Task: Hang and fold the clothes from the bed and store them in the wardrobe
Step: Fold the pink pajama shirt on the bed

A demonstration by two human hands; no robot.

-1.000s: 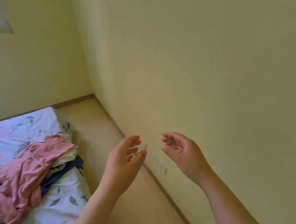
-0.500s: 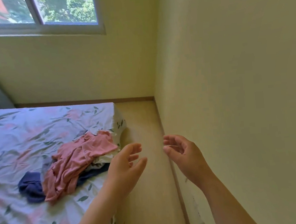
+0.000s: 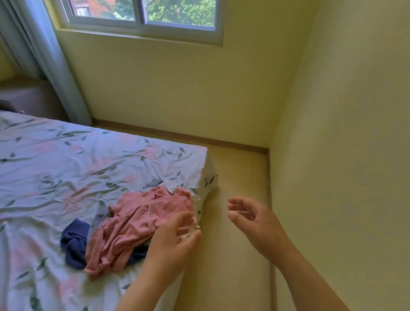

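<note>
A crumpled pink buttoned garment (image 3: 140, 224) lies on a small heap near the bed's right corner, over a dark blue garment (image 3: 73, 244). The bed (image 3: 38, 176) has a white sheet with a leaf and flower print. My left hand (image 3: 172, 238) hovers over the right edge of the heap with relaxed fingers and holds nothing; whether it touches the cloth is unclear. My right hand (image 3: 252, 218) hangs over the floor beside the bed, fingers loosely curled, empty. No wardrobe shows in the head view.
A strip of wooden floor (image 3: 233, 202) runs between the bed and the yellow wall (image 3: 350, 166) on the right. A window (image 3: 144, 8) is above, with a curtain (image 3: 46, 57) and a bedside unit (image 3: 23, 97) at the far left.
The view has swung left from the wall onto the bed. The clothes heap now sits under my left hand, which has come over its edge. Both hands stay empty.
</note>
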